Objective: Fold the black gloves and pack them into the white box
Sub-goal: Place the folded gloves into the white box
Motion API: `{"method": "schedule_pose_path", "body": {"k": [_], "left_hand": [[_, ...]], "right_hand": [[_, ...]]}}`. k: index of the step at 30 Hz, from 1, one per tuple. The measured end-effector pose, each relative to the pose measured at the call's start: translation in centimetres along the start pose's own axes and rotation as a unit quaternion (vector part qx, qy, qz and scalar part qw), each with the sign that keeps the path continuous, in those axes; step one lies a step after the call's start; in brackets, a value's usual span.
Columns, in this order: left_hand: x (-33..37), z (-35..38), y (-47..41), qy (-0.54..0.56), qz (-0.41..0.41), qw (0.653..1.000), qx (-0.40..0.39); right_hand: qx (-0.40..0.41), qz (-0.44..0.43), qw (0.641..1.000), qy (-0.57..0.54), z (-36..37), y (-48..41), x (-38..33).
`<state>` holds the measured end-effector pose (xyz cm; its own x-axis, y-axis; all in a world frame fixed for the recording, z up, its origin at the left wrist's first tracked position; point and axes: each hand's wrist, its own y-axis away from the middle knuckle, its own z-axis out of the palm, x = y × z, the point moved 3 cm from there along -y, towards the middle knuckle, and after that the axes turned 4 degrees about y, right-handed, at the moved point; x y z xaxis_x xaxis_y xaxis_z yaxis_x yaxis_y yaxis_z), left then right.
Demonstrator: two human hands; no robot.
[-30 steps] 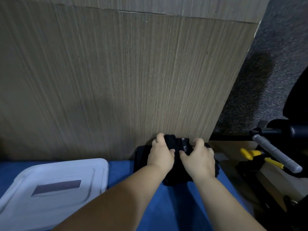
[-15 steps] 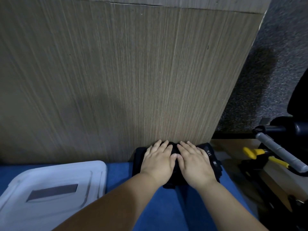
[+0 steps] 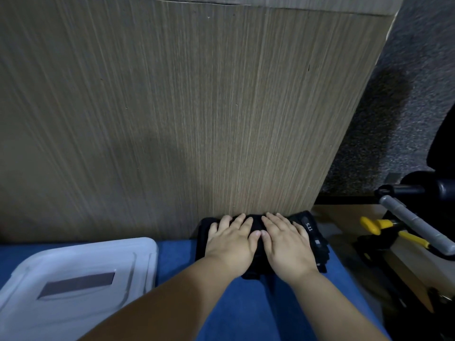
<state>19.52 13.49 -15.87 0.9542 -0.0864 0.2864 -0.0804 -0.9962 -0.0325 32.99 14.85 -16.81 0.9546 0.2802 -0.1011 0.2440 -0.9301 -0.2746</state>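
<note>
The black gloves [image 3: 313,234] lie folded in a bundle on the blue surface [image 3: 246,308], right against the foot of a wooden panel. A small white label shows on their right end. My left hand [image 3: 231,242] and my right hand [image 3: 285,243] rest flat on top of the bundle, side by side, fingers stretched out and thumbs nearly touching, and they hide most of it. The white box [image 3: 81,264] sits at the lower left with its lid on and a dark rectangular label on top.
A tall wood-grain panel [image 3: 172,119] rises straight behind the gloves. To the right, off the blue surface, lie yellow-handled tools [image 3: 376,225] and a grey metal bar [image 3: 416,227] on a brown board. Grey carpet [image 3: 406,94] lies beyond.
One second ago both hands were curled, gripping the bundle. They have since flattened onto it with the fingers spread, and the labelled end has moved to the right side.
</note>
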Motion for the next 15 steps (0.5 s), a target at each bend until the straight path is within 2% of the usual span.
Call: {"method": "schedule_pose_path", "body": {"k": [6,15], "left_hand": [[-0.3,-1.1,0.2,0.012,0.004,0.999,0.03],[-2.0,-5.1,2.2,0.054,-0.007,0.995,0.085]], "right_hand": [[-0.003,0.018,0.999,-0.03,-1.5,-0.2,0.1],[0.091,0.014,0.995,-0.048,-5.6,0.1,-3.1]]}}
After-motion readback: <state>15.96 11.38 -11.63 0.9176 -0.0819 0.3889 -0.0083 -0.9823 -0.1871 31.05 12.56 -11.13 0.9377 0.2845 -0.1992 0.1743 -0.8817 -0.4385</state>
